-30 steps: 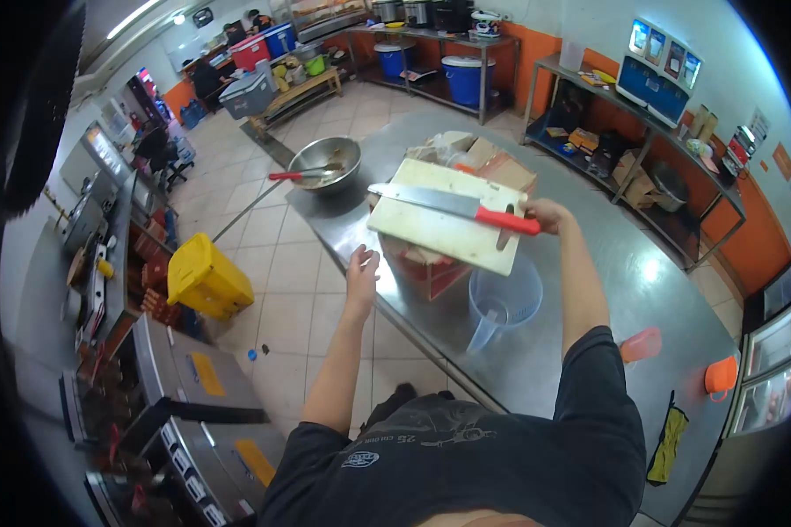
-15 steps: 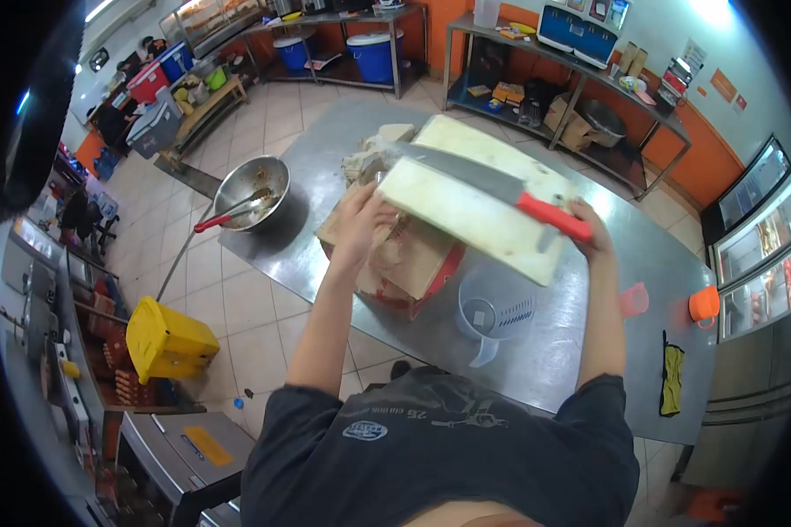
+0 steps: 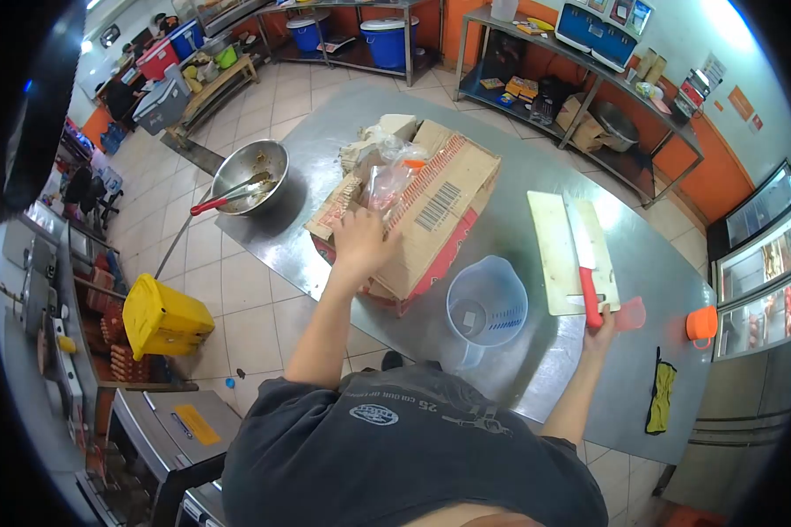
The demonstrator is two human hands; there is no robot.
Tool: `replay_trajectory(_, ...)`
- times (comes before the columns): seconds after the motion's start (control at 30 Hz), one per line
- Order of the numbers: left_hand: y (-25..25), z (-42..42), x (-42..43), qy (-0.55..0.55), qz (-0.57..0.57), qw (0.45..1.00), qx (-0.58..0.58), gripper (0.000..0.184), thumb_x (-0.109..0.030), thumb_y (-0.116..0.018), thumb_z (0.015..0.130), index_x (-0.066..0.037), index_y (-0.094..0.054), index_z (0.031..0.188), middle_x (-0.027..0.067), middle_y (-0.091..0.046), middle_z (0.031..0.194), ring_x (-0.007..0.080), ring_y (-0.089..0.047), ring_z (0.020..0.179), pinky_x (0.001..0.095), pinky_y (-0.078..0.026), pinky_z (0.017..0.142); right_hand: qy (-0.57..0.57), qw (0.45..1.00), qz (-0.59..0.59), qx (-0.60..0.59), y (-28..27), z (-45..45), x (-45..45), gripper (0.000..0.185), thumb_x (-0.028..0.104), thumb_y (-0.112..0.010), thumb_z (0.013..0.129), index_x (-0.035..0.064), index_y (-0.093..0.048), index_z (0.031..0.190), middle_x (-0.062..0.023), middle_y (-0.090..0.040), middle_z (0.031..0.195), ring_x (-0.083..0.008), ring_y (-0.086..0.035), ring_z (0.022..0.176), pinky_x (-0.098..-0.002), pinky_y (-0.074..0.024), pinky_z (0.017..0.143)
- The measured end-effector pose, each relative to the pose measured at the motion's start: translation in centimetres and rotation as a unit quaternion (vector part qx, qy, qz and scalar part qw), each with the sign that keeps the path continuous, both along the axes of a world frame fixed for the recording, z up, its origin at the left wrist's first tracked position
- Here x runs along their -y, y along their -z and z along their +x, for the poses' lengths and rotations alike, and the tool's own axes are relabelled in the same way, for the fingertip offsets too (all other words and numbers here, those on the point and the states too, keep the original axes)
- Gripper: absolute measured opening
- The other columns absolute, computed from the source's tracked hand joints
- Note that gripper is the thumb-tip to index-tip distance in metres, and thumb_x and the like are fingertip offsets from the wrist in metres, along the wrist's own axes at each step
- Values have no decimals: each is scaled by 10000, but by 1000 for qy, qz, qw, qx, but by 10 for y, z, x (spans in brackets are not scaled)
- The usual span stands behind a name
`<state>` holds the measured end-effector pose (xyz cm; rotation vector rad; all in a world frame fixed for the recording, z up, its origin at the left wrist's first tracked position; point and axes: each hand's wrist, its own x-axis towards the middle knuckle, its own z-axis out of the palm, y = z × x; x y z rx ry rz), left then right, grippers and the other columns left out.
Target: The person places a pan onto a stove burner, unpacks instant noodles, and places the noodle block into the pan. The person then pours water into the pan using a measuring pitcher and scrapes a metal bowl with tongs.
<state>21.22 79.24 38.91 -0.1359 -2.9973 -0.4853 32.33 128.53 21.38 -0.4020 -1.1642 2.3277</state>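
My left hand (image 3: 363, 241) lies on the top of an opened cardboard box (image 3: 439, 206), fingers spread on its flaps and holding nothing. Clear plastic wrapping (image 3: 387, 186) shows in the box's opening, just beyond my fingertips. At the right, my right hand (image 3: 599, 332) is closed at the near edge of a white chopping board (image 3: 552, 255), around the end of a knife's red handle (image 3: 587, 285). The knife lies along the board, blade pointing away from me. Whether my fingers also grip the board's edge is hard to see.
A clear measuring jug (image 3: 488, 303) stands between box and board. A pink cup (image 3: 631, 314), an orange cup (image 3: 701, 325) and a yellow-green glove-like cloth (image 3: 662, 397) are on the steel table's right side. At the left table edge sits a metal bowl (image 3: 277, 162) with red-handled utensils.
The chopping board and knife have moved from above the box to the table's right side with my right hand. My left hand has let go of the board and rests on the uncovered box.
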Motion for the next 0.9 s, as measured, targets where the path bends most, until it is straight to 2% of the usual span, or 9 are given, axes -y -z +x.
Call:
replay_trajectory(0.07, -18, 11, 1, 57, 258, 957, 124, 413, -295, -565, 828, 31, -533, 1079, 224, -572, 981, 355, -547, 919, 413, -424, 800, 8, 999, -11, 33, 24, -5, 6, 352, 149, -465, 931, 8, -418, 1250, -94, -538, 1161, -180, -553, 1013, -335, -448, 865)
replay_trajectory(0.2, -51, 50, -27, 123, 248, 960, 32, 530, -259, -562, 844, 35, -398, 1252, 258, -546, 1091, 371, -531, 1033, 399, -425, 845, -57, 997, -6, 48, 68, -12, 13, 342, 156, -434, 946, 2, -407, 1250, -110, -568, 1115, -211, -573, 1001, -356, -464, 864)
replay_trajectory(0.4, -23, 76, -62, 273, 607, 738, 113, 875, -258, -583, 852, 40, 23, 1408, 256, -148, 1455, 350, -285, 1309, 397, -279, 1041, -75, 971, -101, 202, 90, -12, 7, 411, 267, -444, 950, -21, -399, 1239, -167, -538, 1140, -252, -557, 1030, -391, -476, 866)
replay_trajectory(0.47, -20, 76, -74, 305, 548, 776, 66, 866, -279, -577, 852, 46, 3, 1408, 257, -110, 1462, 355, -220, 1335, 413, -215, 1067, -144, 942, -102, 285, 69, -4, -1, 440, 288, -450, 945, -20, -389, 1254, -175, -536, 1131, -259, -555, 1023, -391, -475, 864)
replay_trajectory(0.5, -18, 76, -78, 321, 518, 791, 45, 862, -289, -573, 853, 49, -7, 1409, 258, -92, 1465, 357, -188, 1348, 421, -183, 1080, -98, 870, 70, 478, 36, -6, 8, 496, 272, -489, 923, -13, -349, 1303, -194, -517, 1164, -288, -535, 1064, -394, -464, 891)
replay_trajectory(0.57, -14, 66, -77, 326, 445, 834, 13, 869, -320, -566, 853, 35, -6, 1414, 250, -80, 1469, 360, -131, 1361, 424, -165, 1087, -94, 840, 260, 467, -15, -11, 25, 550, 243, -536, 888, 2, -321, 1334, -200, -479, 1221, -294, -499, 1122, -393, -445, 921)
replay_trajectory(0.73, -13, 48, -75, 317, 416, 853, -7, 814, -367, -541, 857, 31, -94, 1409, 252, -183, 1438, 392, -158, 1345, 475, -127, 1085, -259, 814, 502, 135, -165, -52, 143, 738, 97, -668, 736, 34, -293, 1369, -132, -380, 1335, -269, -406, 1225, -368, -384, 979)
replay_trajectory(0.83, -1, 35, -61, 307, 448, 839, -27, 720, -329, -523, 866, 17, -178, 1394, 214, -324, 1383, 379, -223, 1321, 467, -132, 1084, -251, 805, 537, 11, -206, -77, 233, 462, 45, -657, 735, 3, -511, 1171, -109, -557, 1093, -201, -551, 982, -289, -451, 796)
replay_trajectory(0.9, -6, 23, -40, 231, 306, 920, -76, 626, -272, -541, 845, 11, -292, 1345, 200, -430, 1295, 366, -295, 1280, 491, -143, 1075, -211, 766, 605, 48, -206, -84, 250, 271, 29, -642, 755, -16, -602, 1019, -98, -623, 908, -150, -590, 810, -247, -452, 672)
